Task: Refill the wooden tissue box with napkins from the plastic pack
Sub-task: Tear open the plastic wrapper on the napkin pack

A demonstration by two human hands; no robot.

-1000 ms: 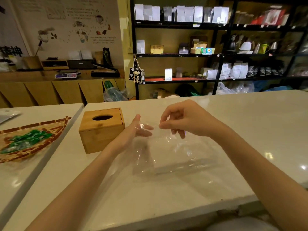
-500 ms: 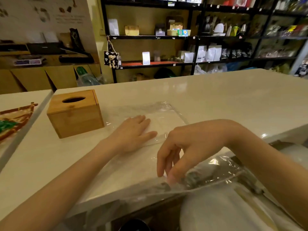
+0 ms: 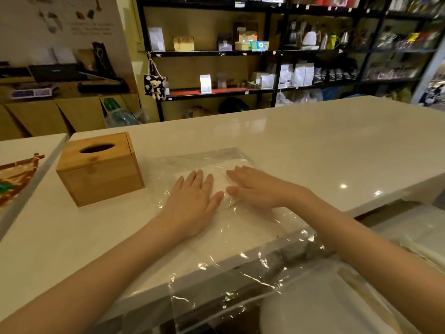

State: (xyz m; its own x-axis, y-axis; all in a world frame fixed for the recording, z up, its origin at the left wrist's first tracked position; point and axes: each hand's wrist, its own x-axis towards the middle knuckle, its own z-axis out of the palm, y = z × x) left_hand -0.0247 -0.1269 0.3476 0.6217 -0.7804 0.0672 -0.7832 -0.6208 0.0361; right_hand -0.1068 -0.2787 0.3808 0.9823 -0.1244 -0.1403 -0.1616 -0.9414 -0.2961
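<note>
The wooden tissue box stands closed on the white counter, its oval slot on top, to the left of my hands. A clear plastic pack lies flat on the counter to the right of the box, and its near end hangs over the front edge. My left hand and my right hand rest palm down on the plastic, side by side, fingers spread. I cannot tell whether napkins are inside the pack.
A second white counter at the left carries a woven tray with green packets. Black shelves with bags and boxes stand behind the counter. The counter's front edge runs just below my forearms.
My right hand let go of the plastic's near end at the counter edge and moved forward to lie flat beside my left hand. The plastic went from lifted to spread flat.
</note>
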